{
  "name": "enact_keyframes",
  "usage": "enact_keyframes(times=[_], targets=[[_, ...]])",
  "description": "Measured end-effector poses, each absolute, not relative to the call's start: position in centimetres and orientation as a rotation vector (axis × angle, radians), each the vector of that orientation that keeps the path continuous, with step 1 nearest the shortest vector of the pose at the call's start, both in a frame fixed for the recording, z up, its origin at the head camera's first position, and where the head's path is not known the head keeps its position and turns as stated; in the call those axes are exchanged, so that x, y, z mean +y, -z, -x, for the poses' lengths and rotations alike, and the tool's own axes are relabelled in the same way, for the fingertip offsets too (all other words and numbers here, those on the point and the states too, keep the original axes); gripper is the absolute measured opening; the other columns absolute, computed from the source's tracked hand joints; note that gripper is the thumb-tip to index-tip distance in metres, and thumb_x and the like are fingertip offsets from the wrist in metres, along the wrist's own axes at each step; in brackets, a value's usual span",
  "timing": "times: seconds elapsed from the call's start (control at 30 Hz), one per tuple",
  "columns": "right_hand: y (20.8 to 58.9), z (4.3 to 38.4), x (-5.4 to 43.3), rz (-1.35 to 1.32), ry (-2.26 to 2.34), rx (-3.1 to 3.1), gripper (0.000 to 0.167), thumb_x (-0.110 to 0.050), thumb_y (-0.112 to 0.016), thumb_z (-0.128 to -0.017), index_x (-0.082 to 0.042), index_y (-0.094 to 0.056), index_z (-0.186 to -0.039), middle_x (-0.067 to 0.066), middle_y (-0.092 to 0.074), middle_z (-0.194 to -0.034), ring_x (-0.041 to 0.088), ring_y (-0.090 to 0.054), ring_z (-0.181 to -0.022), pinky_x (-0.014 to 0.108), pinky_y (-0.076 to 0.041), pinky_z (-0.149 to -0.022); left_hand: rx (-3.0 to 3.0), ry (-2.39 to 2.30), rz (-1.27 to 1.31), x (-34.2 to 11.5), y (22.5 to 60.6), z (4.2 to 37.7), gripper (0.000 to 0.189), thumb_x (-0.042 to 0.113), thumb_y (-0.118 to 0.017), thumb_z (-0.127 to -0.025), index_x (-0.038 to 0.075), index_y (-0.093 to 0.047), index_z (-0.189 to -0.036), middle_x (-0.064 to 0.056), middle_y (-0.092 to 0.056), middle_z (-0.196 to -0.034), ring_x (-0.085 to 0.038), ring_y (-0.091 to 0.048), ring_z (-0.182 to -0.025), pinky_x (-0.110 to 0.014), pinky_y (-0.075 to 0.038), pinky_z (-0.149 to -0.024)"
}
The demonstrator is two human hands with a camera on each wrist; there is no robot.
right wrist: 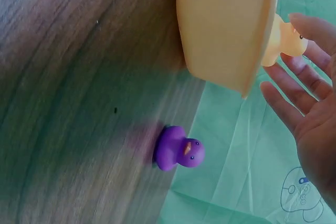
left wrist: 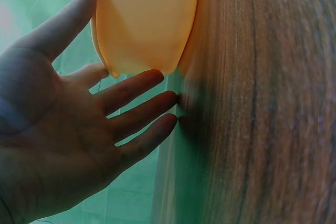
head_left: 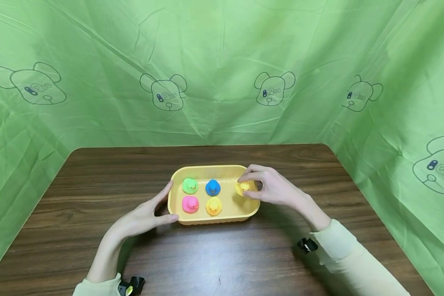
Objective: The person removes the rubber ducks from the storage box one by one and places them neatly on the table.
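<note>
A yellow tray (head_left: 229, 218) holds several small toy ducks: a green duck (head_left: 189, 186), a blue duck (head_left: 213, 188), a pink duck (head_left: 190, 204) and a yellow duck (head_left: 213, 206). At its right end, my right hand (head_left: 268, 185) pinches another yellow duck (right wrist: 287, 43) between thumb and fingers, just above the rim in the right wrist view. My left hand (head_left: 144, 216) touches the tray's left end with thumb and forefinger spread; its other fingers are nearly straight in the left wrist view. A purple duck (right wrist: 176, 149) sits on the table, hidden in the head view.
The tray stands on a dark wood-grain table (head_left: 107, 181). Green cloth (head_left: 222, 61) with printed bear heads hangs behind the table and along its sides. Each wrist wears a black device, the right one (head_left: 307, 245) below the sleeve cuff.
</note>
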State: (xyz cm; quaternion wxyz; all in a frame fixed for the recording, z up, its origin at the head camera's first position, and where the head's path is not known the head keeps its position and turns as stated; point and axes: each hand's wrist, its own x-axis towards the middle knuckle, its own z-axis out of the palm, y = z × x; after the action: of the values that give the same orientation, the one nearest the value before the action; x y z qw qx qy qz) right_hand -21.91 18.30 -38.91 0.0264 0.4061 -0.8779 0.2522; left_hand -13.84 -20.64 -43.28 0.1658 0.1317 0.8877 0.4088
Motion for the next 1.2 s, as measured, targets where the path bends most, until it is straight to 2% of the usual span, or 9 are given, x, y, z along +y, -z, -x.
enact_keyframes(times=[0.17, 0.27, 0.37, 0.5, 0.7, 0.8, 1.03, 1.2], targets=[[38.8, 22.0, 18.9, -1.246, -0.825, -2.692, 0.025, -0.021, -0.082, -0.087, -0.017, -0.079, -0.111, -0.008, -0.068, -0.113, 0.011, -0.059, -0.082, 0.019, -0.046, -0.067, 2.53, -1.161, -0.375, -20.6, 43.4, 13.9, 0.103, 0.052, -0.072, -0.092, 0.027, -0.007, -0.167, -0.012, -0.016, -0.174, -0.042, -0.02, -0.158, -0.068, -0.025, -0.122], [38.7, 22.1, 19.3, -1.237, -0.881, -2.681, 0.025, -0.018, -0.082, -0.086, -0.017, -0.079, -0.11, -0.007, -0.069, -0.115, 0.011, -0.061, -0.089, 0.02, -0.047, -0.072, 2.532, -1.158, -0.379, -20.7, 43.4, 13.9, 0.103, 0.053, -0.072, -0.092, 0.027, -0.007, -0.167, -0.012, -0.016, -0.174, -0.042, -0.02, -0.158, -0.068, -0.025, -0.122], [38.6, 22.2, 19.7, -1.231, -0.919, -2.665, 0.024, -0.017, -0.082, -0.086, -0.018, -0.079, -0.11, -0.007, -0.07, -0.116, 0.011, -0.064, -0.101, 0.021, -0.051, -0.083, 2.529, -1.162, -0.382, -20.7, 43.4, 13.9, 0.103, 0.054, -0.072, -0.092, 0.026, -0.007, -0.167, -0.012, -0.016, -0.174, -0.042, -0.02, -0.158, -0.067, -0.025, -0.123], [38.4, 22.2, 20.3, -1.227, -0.948, -2.642, 0.024, -0.015, -0.082, -0.087, -0.017, -0.079, -0.111, -0.005, -0.071, -0.116, 0.012, -0.067, -0.107, 0.026, -0.054, -0.092, 2.523, -1.166, -0.379, -20.7, 43.3, 13.9, 0.103, 0.054, -0.072, -0.092, 0.026, -0.007, -0.167, -0.012, -0.016, -0.174, -0.041, -0.019, -0.158, -0.067, -0.025, -0.123], [38.2, 22.2, 21.3, -1.177, -1.008, -2.651, 0.024, -0.013, -0.081, -0.088, -0.016, -0.079, -0.111, -0.004, -0.071, -0.116, 0.01, -0.067, -0.099, 0.022, -0.058, -0.078, 2.526, -1.166, -0.377, -20.7, 43.3, 13.9, 0.104, 0.055, -0.072, -0.092, 0.027, -0.007, -0.167, -0.012, -0.016, -0.174, -0.042, -0.019, -0.158, -0.067, -0.024, -0.123], [38.3, 22.3, 21.9, -1.161, -1.013, -2.629, 0.025, -0.01, -0.082, -0.086, -0.017, -0.079, -0.111, -0.004, -0.071, -0.115, 0.009, -0.067, -0.095, 0.019, -0.058, -0.075, 2.528, -1.164, -0.378, -20.7, 43.4, 13.9, 0.104, 0.055, -0.072, -0.092, 0.026, -0.007, -0.167, -0.011, -0.015, -0.174, -0.042, -0.019, -0.158, -0.068, -0.024, -0.123], [38.3, 22.6, 23.3, -1.153, -0.948, -2.585, 0.03, -0.005, -0.084, -0.083, -0.018, -0.08, -0.11, -0.002, -0.073, -0.116, 0.012, -0.069, -0.103, 0.03, -0.058, -0.085, 2.527, -1.159, -0.377, -20.7, 43.4, 14.0, 0.104, 0.055, -0.072, -0.092, 0.026, -0.007, -0.168, -0.011, -0.015, -0.174, -0.042, -0.019, -0.158, -0.068, -0.024, -0.123], [38.0, 22.7, 24.1, -1.085, -0.902, -2.635, 0.031, -0.008, -0.084, -0.083, -0.018, -0.079, -0.111, -0.001, -0.075, -0.121, 0.016, -0.071, -0.11, 0.018, -0.053, -0.093, 2.523, -1.164, -0.374, -20.8, 43.5, 13.9, 0.104, 0.055, -0.072, -0.092, 0.027, -0.007, -0.167, -0.012, -0.016, -0.174, -0.042, -0.019, -0.158, -0.067, -0.025, -0.123]])
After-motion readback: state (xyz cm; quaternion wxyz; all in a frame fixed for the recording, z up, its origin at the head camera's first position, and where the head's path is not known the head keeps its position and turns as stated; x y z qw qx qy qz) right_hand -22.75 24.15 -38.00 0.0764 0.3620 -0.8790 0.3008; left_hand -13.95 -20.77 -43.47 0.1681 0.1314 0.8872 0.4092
